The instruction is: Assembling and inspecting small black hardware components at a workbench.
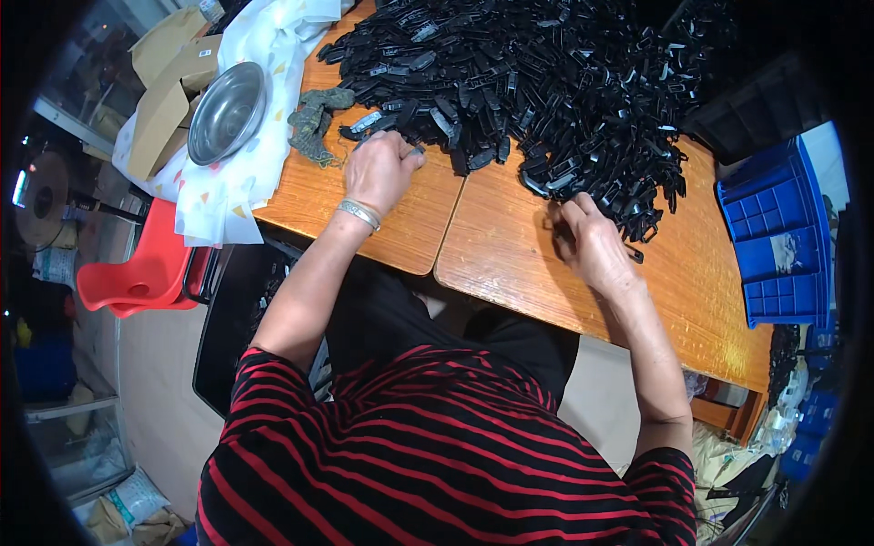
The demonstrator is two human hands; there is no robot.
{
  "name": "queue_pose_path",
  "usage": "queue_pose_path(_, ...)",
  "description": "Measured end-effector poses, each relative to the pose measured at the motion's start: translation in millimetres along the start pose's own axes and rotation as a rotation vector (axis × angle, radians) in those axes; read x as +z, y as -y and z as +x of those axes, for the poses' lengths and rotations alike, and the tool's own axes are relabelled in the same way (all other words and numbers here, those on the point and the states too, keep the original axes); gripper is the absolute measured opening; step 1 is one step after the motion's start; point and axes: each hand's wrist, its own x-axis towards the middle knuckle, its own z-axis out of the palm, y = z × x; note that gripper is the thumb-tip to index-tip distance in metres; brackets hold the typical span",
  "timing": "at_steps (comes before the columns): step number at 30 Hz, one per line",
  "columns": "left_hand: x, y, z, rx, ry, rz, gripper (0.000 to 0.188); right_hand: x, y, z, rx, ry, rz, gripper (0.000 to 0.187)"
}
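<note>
A large heap of small black plastic parts (510, 82), some looking like buckle pieces and loops, covers the far half of the wooden table (510, 246). At the heap's near left edge is my left hand (378, 168), its fingers curled in; a bracelet circles its wrist. Whatever it may hold is hidden. My right hand (596, 246) bends down over the table at the heap's near edge, fingers curled. Something dark shows by its fingertips, too unclear to name. Beside my left hand lies a crumpled grey-green cloth (314, 123).
A metal bowl (228, 114) rests on patterned plastic sheeting (218, 196) to the left, beside an open cardboard box (164, 118). A red chair (137, 273) stands below them. Blue plastic crates (778, 237) sit along the table's right edge.
</note>
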Motion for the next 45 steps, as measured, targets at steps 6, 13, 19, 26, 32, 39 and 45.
queue_pose_path(6,8,5,-19,0.003,0.048,-0.444,0.019,35,29,6,0.205,-0.225,0.623,0.023)
queue_pose_path(13,-11,-27,-50,-0.387,0.282,-1.323,0.027,36,45,3,0.086,-0.261,0.286,0.02)
queue_pose_path(19,-21,-39,-62,-0.341,0.362,-1.431,0.026,30,49,3,0.168,-0.11,-0.051,0.021)
queue_pose_path(26,-24,-54,-67,-0.235,0.351,-1.432,0.024,29,95,21,0.096,-0.42,0.656,0.021)
queue_pose_path(32,-24,-57,-73,-0.203,0.31,-1.462,0.024,37,95,22,0.048,-0.427,0.658,0.019)
queue_pose_path(39,-24,-56,-78,-0.199,0.3,-1.421,0.028,40,94,17,0.009,-0.409,0.632,0.018)
queue_pose_path(45,-24,-69,-88,-0.165,0.173,-1.3,0.027,43,100,17,-0.107,-0.524,0.383,0.026)
